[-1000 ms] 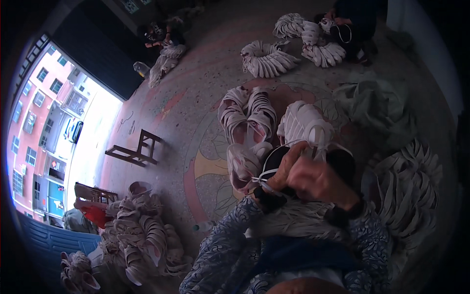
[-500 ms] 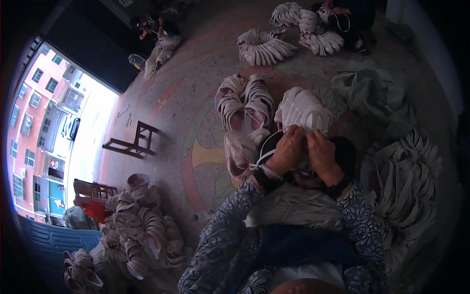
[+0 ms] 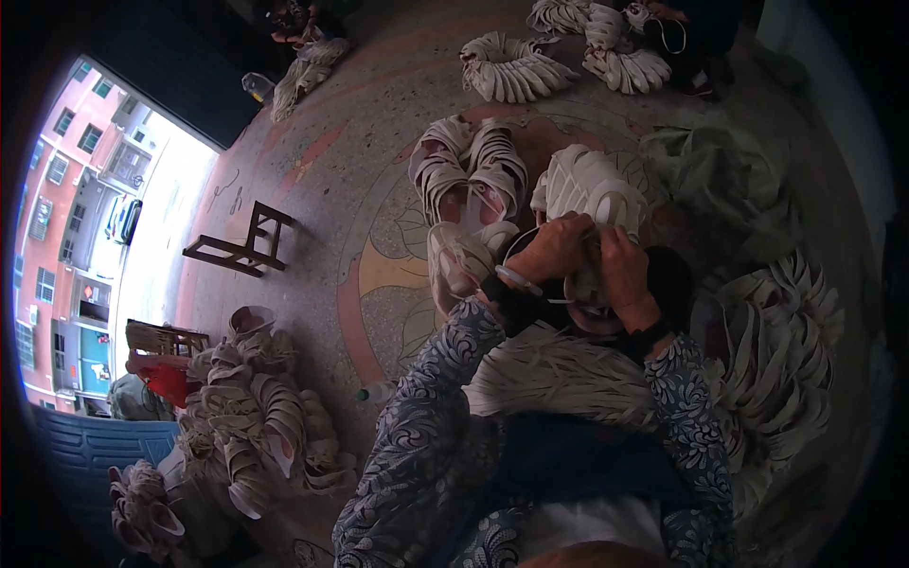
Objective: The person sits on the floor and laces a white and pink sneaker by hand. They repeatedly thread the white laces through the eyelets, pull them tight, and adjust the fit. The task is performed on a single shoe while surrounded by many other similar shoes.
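Terrazzo floor [image 3: 312, 199]; both hands' fingers [image 3: 559, 244] curled on white strip bundle [image 3: 582, 284].

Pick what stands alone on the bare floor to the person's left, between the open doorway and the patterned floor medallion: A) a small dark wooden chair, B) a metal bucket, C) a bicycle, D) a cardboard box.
A: a small dark wooden chair stands by itself on the speckled floor, with the heaps of white strap bundles lying nearer the person.
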`<state>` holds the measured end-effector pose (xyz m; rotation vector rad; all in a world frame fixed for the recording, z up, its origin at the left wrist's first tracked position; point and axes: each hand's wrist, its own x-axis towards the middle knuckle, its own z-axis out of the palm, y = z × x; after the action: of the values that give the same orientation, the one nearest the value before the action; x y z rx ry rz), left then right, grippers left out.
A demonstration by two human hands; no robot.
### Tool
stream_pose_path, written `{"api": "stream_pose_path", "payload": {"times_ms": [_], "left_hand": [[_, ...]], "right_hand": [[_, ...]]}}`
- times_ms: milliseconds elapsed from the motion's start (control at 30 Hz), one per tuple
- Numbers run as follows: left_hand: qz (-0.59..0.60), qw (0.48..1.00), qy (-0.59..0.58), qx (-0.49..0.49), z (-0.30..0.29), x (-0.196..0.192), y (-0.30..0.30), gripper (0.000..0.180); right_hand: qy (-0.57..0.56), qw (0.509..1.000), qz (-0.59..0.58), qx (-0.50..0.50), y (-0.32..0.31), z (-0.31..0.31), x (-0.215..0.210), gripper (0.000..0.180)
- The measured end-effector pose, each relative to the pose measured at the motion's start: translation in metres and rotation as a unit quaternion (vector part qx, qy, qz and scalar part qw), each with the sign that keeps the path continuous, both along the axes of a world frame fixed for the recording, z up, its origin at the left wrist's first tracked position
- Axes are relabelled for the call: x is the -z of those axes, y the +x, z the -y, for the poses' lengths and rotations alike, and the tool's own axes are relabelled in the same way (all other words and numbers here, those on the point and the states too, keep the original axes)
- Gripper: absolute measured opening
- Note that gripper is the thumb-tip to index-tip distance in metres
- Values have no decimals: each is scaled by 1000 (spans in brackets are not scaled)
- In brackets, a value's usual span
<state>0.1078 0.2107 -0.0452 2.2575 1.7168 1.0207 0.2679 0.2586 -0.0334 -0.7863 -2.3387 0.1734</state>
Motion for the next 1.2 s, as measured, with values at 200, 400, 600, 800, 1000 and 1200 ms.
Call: {"api": "stream_pose_path", "payload": {"times_ms": [200,400,600,800,1000,1200], "left_hand": [[31,998,43,-20,10,-12,9,21],[92,995,16,-44,17,-11,11,18],[151,981,36,-114,27,-9,26,29],[184,972,36,-143,57,-47,29,20],[711,559,-427,-5,49,-66,65,43],[206,954,-148,159,55,-73,78,32]], "right_hand": [[-22,1000,-9,-2,-1,4,-7,10],[-11,1000,28,-3,-7,7,-4,12],[1,993,117,-25,-5,3,-12,7],[-497,829,-16,-255,61,16,-109,16],[-481,588,19,-650,61,126,-119,12],[-601,738,-120,-283,129,52,-83,21]]}}
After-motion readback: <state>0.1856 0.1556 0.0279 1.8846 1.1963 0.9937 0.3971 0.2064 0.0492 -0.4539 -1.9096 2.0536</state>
